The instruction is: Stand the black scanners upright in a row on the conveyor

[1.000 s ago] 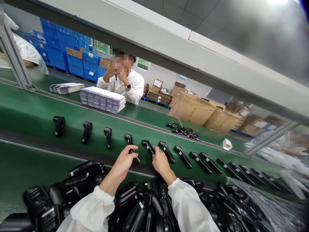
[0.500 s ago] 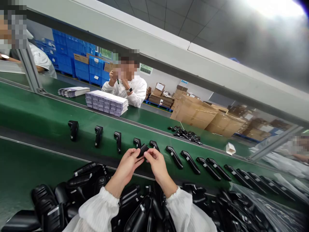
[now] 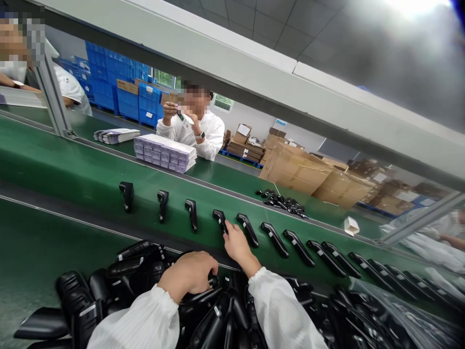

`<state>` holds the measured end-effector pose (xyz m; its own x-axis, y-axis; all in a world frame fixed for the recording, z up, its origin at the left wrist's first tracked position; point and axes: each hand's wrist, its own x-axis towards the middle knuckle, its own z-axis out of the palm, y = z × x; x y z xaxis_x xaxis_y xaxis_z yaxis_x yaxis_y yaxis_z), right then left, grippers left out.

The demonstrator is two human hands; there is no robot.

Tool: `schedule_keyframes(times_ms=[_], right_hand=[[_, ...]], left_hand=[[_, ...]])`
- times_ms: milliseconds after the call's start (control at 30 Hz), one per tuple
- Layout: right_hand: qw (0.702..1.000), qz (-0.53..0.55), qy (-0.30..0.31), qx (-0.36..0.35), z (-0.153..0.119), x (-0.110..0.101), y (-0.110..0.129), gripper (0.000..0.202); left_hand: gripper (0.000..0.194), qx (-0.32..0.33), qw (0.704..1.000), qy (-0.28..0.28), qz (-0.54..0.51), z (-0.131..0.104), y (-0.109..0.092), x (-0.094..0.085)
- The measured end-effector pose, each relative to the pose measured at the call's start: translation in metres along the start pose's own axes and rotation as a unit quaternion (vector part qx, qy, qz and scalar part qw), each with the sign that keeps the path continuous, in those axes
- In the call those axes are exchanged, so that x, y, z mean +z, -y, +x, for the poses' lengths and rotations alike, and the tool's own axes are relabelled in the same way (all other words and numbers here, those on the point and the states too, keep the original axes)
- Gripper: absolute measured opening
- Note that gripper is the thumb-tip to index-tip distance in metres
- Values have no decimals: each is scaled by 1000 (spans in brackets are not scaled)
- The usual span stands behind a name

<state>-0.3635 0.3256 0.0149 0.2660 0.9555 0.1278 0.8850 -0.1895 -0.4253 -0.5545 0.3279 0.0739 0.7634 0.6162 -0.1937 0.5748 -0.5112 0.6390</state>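
Note:
My left hand (image 3: 192,274) is over the pile of black plastic casings (image 3: 214,315), palm down. Its fingers are curled round a dark piece at the pile's top edge, mostly hidden under the hand. Stretched forward over the green conveyor belt, my right hand (image 3: 238,245) has its thumb and fingers at the lower end of a black angled casing (image 3: 219,216), whose tip is covered by the fingers. Other angled casings lie in a spaced row on both sides of it, such as one casing (image 3: 247,230) just to the right.
Across the belt a person in white (image 3: 209,133) holds a small item up, behind stacked purple-white boxes (image 3: 163,154). Small black parts (image 3: 285,204) and a small white box (image 3: 351,226) lie on the far ledge. Clear plastic bagging (image 3: 395,310) covers casings at right.
My hands have parted from the black piece they held together. The left dropped to the pile, and the right moved onto a casing on the belt. The row has shifted rightward in view.

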Motion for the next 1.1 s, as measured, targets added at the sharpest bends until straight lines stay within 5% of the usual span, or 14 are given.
schedule_keyframes(times_ms=[233,367,533,667,800,933,1100], right_hand=[[995,-78,-31,51,9,3,-2,43],[996,38,-77,7,-5,-22,2,43],[932,303,147,-135,-24,-44,26,37],[934,328,114,-85,-15,-31,32,20],[952,301,52,34,3,-7,26,17],[994,111,-10,23,10,9,29,38],[998,-62,-13,32,17,20,38,31]], left_hand=[[12,11,994,-91,-56,10,12,-15],[28,-33,985,-142,-92,13,11,-25],[35,-50,983,-158,-73,14,11,-24],[45,-81,982,-169,-9,9,6,-25],[40,-60,992,-91,61,-2,-4,-24],[48,-38,991,46,123,-4,-13,-8],[32,-13,988,55,142,3,-9,5]])
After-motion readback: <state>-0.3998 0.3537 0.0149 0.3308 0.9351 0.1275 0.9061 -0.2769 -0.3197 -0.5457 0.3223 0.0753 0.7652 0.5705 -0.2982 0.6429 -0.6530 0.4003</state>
